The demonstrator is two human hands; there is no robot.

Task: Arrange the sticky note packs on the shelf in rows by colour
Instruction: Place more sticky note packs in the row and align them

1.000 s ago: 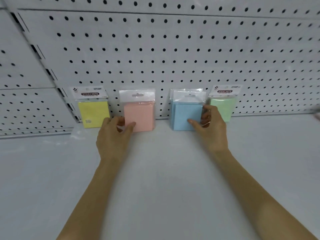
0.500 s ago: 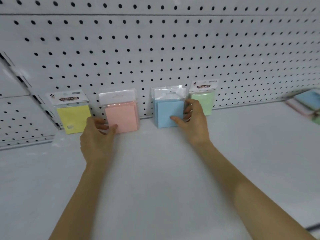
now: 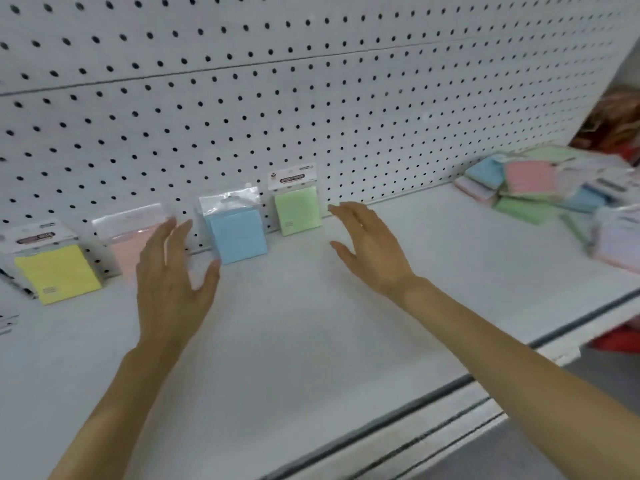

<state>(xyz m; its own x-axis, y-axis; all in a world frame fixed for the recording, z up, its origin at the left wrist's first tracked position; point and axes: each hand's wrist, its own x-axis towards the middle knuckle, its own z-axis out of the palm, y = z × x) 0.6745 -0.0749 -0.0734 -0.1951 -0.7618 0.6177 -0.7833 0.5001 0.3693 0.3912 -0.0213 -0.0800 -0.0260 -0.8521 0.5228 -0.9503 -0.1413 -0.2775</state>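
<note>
Both hands have just come off the packs. A moment ago the left hand was at the lower corner of the pink pack and the right hand was on the blue pack. Now each hand hovers with its fingers straight and spread, holding nothing. The left hand is in front of the pink pack and hides part of it, with its thumb tip near the blue pack's lower corner. The right hand has drifted past the blue pack and now hangs just beside the green pack, not touching it as far as I can see.

Four packs stand along the back of the white shelf, leaning on the pegboard. From left to right they are the yellow pack, pink, blue and green, each apart from its neighbour. They stay upright with no hand on them, so the first pack of each colour row looks set.

The person's head has also turned to the right, bringing a loose pile of packs into sight at the far right of the shelf. It mixes blue, pink, green and pale ones lying flat and overlapping. I read this as the start of the next fetch, since most of the sorting is still to do. The right hand is the nearer one to that pile.
</note>
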